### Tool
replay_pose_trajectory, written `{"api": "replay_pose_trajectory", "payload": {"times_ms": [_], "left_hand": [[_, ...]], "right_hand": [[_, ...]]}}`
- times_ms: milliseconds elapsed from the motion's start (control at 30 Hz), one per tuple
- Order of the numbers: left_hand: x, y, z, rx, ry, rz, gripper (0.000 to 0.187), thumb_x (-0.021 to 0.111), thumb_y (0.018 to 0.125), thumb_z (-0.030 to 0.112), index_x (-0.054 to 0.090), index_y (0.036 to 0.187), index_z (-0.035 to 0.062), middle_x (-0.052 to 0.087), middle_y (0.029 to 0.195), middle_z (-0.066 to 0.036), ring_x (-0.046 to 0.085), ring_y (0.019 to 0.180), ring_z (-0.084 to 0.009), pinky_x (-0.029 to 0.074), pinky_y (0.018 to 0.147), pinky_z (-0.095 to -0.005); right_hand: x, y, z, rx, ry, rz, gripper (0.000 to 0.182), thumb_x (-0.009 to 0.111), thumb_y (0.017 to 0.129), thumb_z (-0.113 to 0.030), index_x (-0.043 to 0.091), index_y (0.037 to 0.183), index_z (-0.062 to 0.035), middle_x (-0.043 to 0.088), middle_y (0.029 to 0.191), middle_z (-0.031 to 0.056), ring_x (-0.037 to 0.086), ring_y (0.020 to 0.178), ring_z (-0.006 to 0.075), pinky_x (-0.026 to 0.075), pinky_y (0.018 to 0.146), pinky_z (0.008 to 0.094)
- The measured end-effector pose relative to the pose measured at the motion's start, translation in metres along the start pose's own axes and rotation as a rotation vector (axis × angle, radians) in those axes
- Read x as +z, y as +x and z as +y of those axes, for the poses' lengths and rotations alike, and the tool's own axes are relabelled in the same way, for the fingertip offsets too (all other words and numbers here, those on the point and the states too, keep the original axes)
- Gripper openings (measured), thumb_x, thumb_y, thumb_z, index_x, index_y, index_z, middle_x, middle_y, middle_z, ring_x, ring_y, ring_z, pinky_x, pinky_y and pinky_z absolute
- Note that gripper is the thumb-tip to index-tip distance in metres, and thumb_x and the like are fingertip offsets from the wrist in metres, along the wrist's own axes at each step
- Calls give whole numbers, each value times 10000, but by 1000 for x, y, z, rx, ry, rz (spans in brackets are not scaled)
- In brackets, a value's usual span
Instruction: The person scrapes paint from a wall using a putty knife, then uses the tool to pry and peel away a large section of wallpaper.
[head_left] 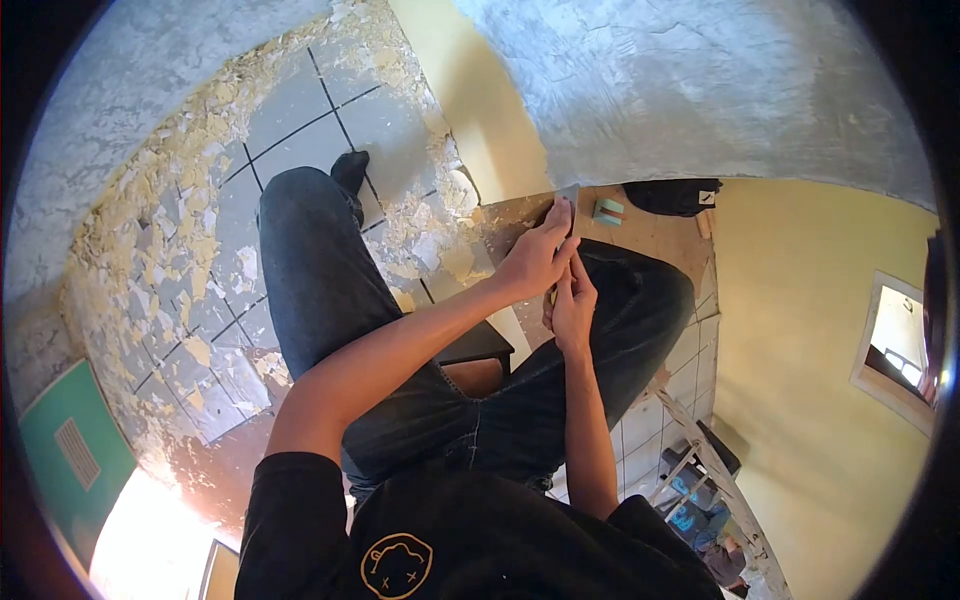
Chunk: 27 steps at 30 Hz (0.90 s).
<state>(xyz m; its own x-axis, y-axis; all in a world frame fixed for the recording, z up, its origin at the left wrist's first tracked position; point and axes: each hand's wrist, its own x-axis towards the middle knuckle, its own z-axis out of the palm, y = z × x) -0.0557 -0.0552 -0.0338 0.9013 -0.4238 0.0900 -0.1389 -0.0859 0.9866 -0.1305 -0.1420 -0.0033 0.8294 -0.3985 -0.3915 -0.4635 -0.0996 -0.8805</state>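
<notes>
Both hands meet above the right knee, close to the lower edge of the wall. My left hand point(540, 258) reaches in from the left with its fingers pressed along a flat scraper blade point(567, 194), whose tip touches the wall where yellow paint point(505, 150) meets bare grey plaster point(640, 90). My right hand point(572, 315) is closed just below it, around what looks like the scraper's handle, mostly hidden by the fingers.
Peeled paint flakes point(150, 270) cover the tiled floor point(295, 145) at left. Beyond the right knee are a small green block point(608, 211) and a black bag point(670, 197). A ladder point(715, 470) and another person point(725, 560) are at lower right.
</notes>
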Motion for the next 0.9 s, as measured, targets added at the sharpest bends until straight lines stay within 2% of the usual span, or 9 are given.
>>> {"api": "replay_pose_trajectory", "payload": {"times_ms": [67, 100, 167, 200, 267, 700, 800, 867, 900], "left_hand": [[5, 0, -2, 131, 95, 96, 585, 494, 952, 223, 274, 1403, -78, 415, 1340, -328, 489, 1184, -434, 422, 970, -430], [3, 0, 1, 125, 95, 92, 585, 494, 952, 223, 274, 1403, -78, 415, 1340, -328, 489, 1184, -434, 422, 970, -430], [-1, 1, 7, -9, 19, -5, 589, 490, 954, 227, 270, 1399, -91, 314, 1428, -302, 364, 1290, -429, 356, 1056, -413], [-2, 1, 7, -12, 21, -6, 589, 490, 954, 227, 270, 1399, -91, 314, 1428, -302, 364, 1290, -429, 356, 1056, -413], [-1, 1, 8, 28, 31, 6, 555, 476, 958, 216, 301, 1343, -142, 298, 1390, -372, 324, 1301, -456, 345, 1060, -444], [-7, 5, 1, 72, 37, -43, 517, 465, 957, 181, 321, 1328, -148, 306, 1388, -369, 280, 1334, -440, 323, 1082, -430], [-7, 7, -8, 92, 79, -9, 509, 492, 957, 185, 346, 1345, -111, 368, 1387, -315, 346, 1319, -408, 333, 1072, -409], [-14, 20, -9, -81, -24, 22, 508, 496, 956, 182, 347, 1342, -113, 393, 1364, -325, 435, 1257, -408, 392, 1016, -385], [-40, 31, 15, -395, -162, -199, 522, 496, 957, 185, 331, 1355, -109, 401, 1358, -327, 528, 1169, -397, 443, 945, -360]], "right_hand": [[0, -5, -10, 44, 33, 8, 387, 434, 1014, -203, 452, 1374, -62, 441, 574, -35, 346, 382, 28, 265, 327, 202], [0, -5, -8, 51, 34, 8, 387, 434, 1014, -203, 452, 1374, -62, 441, 574, -35, 346, 382, 28, 265, 327, 202], [-2, -3, -7, 36, 46, -11, 390, 441, 1012, -208, 453, 1369, -51, 455, 590, -29, 352, 382, 30, 267, 323, 203], [-1, -3, -8, 38, 48, -13, 390, 441, 1012, -208, 453, 1369, -51, 455, 590, -29, 352, 382, 30, 267, 323, 203], [-2, -4, -12, 58, 83, -35, 391, 444, 1011, -207, 451, 1369, -48, 462, 599, -24, 358, 384, 30, 266, 322, 203], [12, -5, -13, 50, 60, 40, 387, 418, 1015, -174, 439, 1379, -45, 478, 626, -24, 374, 410, 25, 269, 333, 201], [13, 2, -9, 67, 87, 22, 407, 447, 1006, -201, 440, 1392, -74, 439, 612, -52, 364, 453, 17, 288, 375, 198], [20, 25, -7, 58, 128, -31, 393, 468, 999, -220, 467, 1369, -85, 455, 634, -36, 356, 418, 20, 263, 348, 196], [22, 32, -7, 41, 150, -55, 387, 478, 996, -229, 481, 1357, -91, 464, 645, -28, 352, 400, 21, 251, 334, 195]]}}
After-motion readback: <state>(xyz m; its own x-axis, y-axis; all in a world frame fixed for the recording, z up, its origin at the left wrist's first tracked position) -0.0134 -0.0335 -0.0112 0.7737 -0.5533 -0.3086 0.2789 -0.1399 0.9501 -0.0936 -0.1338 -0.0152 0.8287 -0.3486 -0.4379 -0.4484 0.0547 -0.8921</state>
